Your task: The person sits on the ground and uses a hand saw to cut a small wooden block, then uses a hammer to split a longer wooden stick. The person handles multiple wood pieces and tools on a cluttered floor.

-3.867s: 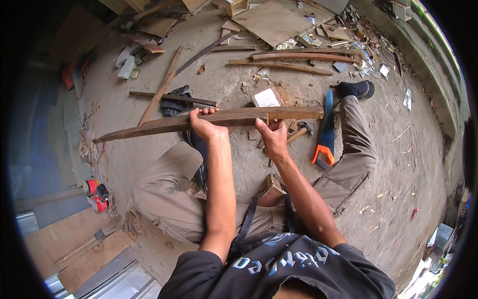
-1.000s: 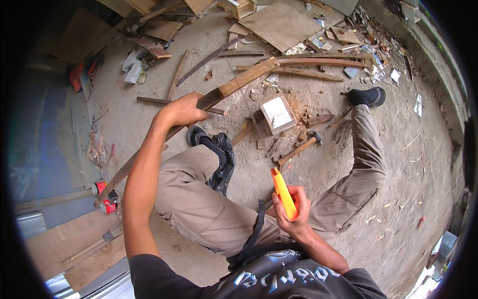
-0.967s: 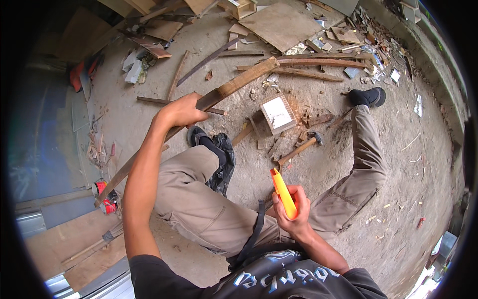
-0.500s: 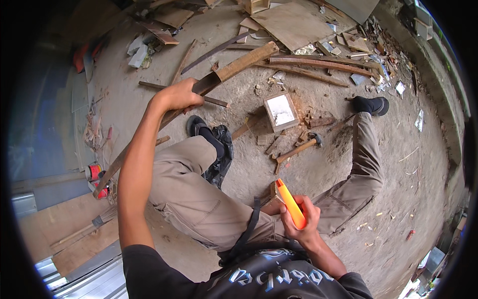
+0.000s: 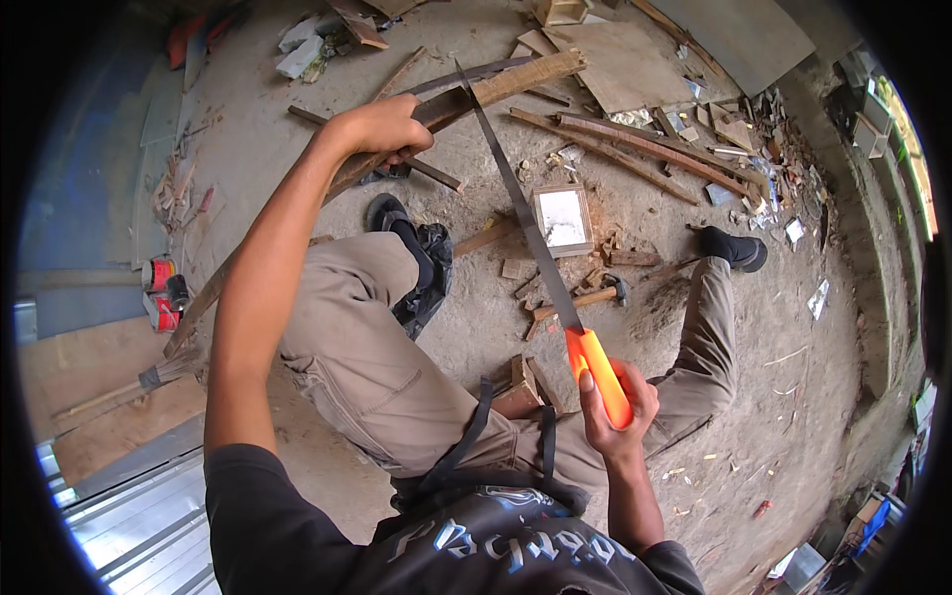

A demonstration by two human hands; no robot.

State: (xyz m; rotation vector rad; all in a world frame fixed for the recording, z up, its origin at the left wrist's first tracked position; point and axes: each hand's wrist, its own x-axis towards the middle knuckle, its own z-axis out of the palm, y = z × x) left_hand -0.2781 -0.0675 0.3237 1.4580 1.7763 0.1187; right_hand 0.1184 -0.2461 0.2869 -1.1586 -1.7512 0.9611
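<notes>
Orange-handled saw point(image 5: 538, 243) sits in the curled right hand point(image 5: 625, 407); left of the saw, the left hand point(image 5: 380, 131) wraps around wood point(image 5: 446, 107).

A long piece of wood point(image 5: 535, 75) is gripped by the left hand point(image 5: 382, 127). A saw point(image 5: 524, 206) is held by its orange handle point(image 5: 599, 369) in the right hand point(image 5: 637, 405), its blade crossing the wood near the tip; whether contact is made cannot be told. A hammer point(image 5: 592, 297) is seen on the floor point(image 5: 783, 327) near a white-topped box point(image 5: 562, 218)
</notes>
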